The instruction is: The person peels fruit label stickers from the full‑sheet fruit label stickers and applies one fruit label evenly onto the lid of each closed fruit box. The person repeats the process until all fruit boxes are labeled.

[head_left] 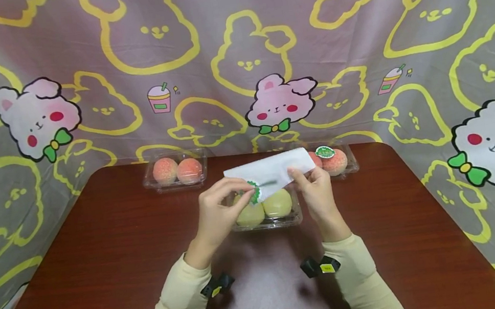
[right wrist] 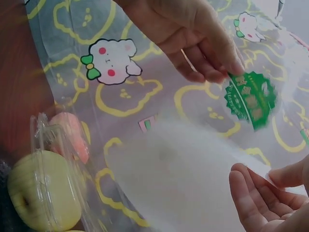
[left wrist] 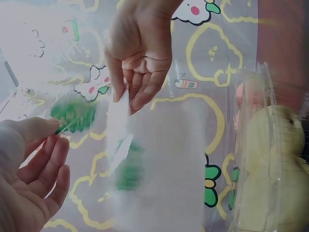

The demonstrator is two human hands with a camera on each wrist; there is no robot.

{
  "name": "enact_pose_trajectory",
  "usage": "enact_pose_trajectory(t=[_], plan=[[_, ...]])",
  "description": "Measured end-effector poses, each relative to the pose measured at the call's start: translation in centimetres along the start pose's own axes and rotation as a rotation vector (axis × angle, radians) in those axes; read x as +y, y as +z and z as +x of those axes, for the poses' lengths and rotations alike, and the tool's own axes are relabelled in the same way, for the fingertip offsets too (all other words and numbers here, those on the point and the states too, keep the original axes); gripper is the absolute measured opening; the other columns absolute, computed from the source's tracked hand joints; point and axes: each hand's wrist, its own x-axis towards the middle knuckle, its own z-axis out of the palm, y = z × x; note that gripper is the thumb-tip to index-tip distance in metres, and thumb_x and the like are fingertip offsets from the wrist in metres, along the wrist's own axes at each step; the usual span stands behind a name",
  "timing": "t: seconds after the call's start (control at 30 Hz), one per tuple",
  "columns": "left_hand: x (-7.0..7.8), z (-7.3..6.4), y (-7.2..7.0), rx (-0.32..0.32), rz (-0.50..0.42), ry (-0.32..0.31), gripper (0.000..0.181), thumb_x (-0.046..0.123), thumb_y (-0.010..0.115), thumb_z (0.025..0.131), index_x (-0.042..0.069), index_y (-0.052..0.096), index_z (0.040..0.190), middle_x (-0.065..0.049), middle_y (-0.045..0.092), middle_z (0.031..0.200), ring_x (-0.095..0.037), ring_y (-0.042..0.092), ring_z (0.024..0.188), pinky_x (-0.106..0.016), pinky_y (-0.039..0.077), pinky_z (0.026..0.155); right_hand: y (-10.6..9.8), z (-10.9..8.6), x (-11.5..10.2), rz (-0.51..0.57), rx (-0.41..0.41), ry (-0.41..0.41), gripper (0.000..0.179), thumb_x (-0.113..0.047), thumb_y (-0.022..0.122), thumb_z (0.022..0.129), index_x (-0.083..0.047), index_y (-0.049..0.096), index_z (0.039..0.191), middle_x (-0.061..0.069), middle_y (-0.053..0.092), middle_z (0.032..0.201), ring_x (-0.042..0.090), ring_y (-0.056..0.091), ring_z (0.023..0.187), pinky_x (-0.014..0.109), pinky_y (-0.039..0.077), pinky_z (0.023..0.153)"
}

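Observation:
My left hand (head_left: 221, 203) pinches a round green sticker (right wrist: 253, 99) with a scalloped edge and pale lettering between thumb and fingertips. In my right hand (head_left: 319, 197) a white sheet (head_left: 272, 167) is gripped at its right end. The sticker appears apart from the sheet in both wrist views. A blurred green patch (left wrist: 130, 166) shows on the sheet in the left wrist view. Beneath both hands stands a clear plastic box (head_left: 279, 221) with two yellow-green fruits (head_left: 277, 203), partly covered by the sheet and the left hand.
At the back left, a clear box (head_left: 149, 186) holds two pink-orange peaches (head_left: 189, 171). Another box (head_left: 354, 166) of peaches (head_left: 335, 163), bearing a green sticker (head_left: 325, 152), stands at the back right, partly behind the sheet. A patterned curtain (head_left: 210, 4) surrounds the brown table (head_left: 102, 255).

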Motion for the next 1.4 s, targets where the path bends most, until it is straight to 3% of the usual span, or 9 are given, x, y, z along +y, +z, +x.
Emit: enact_pose_trajectory(t=[0.13,0.3,0.57,0.83,1.0,1.27,1.4], plan=[[0.0,0.1,-0.2,0.02,-0.009,-0.004,0.008,-0.004,0.076,0.076,0.001,0.074,0.082,-0.013,0.071,0.08,-0.015,0.061,0.072,-0.013,0.043,0.062,-0.2,0.2,0.0,0.008,0.022,0.011,0.024,0.008,0.051,0.092,0.022,0.052,0.11,-0.014,0.067,0.072,-0.001,0.067,0.068,0.017,0.057,0.063],[-0.3,0.2,-0.5,0.034,0.012,-0.031,0.007,-0.003,0.075,0.077,0.001,0.074,0.082,-0.012,0.072,0.08,-0.014,0.065,0.079,-0.014,0.048,0.072,-0.2,0.2,0.0,0.01,-0.002,0.018,0.018,0.008,0.051,0.092,0.018,0.053,0.107,-0.014,0.068,0.071,-0.001,0.067,0.067,0.017,0.057,0.062],[-0.8,0.3,-1.0,0.055,0.045,-0.044,0.007,-0.001,0.076,0.077,0.001,0.073,0.083,-0.011,0.072,0.081,-0.017,0.066,0.079,-0.014,0.049,0.077,-0.7,0.6,-0.1,-0.027,-0.028,0.06,0.02,0.005,0.048,0.094,0.016,0.051,0.111,-0.017,0.066,0.071,-0.003,0.064,0.069,0.015,0.056,0.065],[-1.0,0.5,-1.2,0.056,0.072,-0.054,0.008,0.0,0.077,0.077,0.002,0.074,0.084,-0.01,0.072,0.082,-0.018,0.067,0.081,-0.015,0.051,0.081,-2.9,1.6,-1.0,-0.04,-0.026,0.11,0.02,0.003,0.045,0.096,0.011,0.048,0.114,-0.016,0.063,0.077,-0.003,0.062,0.075,0.015,0.054,0.069],[-1.3,0.5,-1.2,0.063,0.063,-0.06,0.007,0.0,0.077,0.077,0.002,0.074,0.083,-0.011,0.072,0.081,-0.017,0.067,0.081,-0.015,0.051,0.082,-4.3,2.2,-1.9,-0.047,-0.005,0.091,0.022,0.0,0.046,0.097,0.011,0.048,0.116,-0.018,0.062,0.082,-0.002,0.061,0.077,0.015,0.052,0.069],[-2.0,0.5,-1.6,0.058,0.062,-0.113,0.006,0.001,0.076,0.079,0.001,0.074,0.084,-0.012,0.072,0.082,-0.016,0.067,0.082,-0.013,0.049,0.082,-6.7,2.8,-2.8,-0.083,0.043,0.059,0.011,-0.003,0.05,0.096,-0.004,0.058,0.103,-0.014,0.068,0.074,0.0,0.063,0.07,0.016,0.052,0.067],[-2.4,0.6,-1.8,0.06,0.084,-0.124,0.006,0.002,0.076,0.079,0.001,0.074,0.085,-0.012,0.073,0.082,-0.017,0.067,0.082,-0.013,0.048,0.08,-8.1,3.0,-3.2,-0.071,0.066,0.051,0.016,-0.002,0.051,0.095,-0.014,0.062,0.094,-0.012,0.068,0.073,0.0,0.063,0.068,0.016,0.052,0.065]])
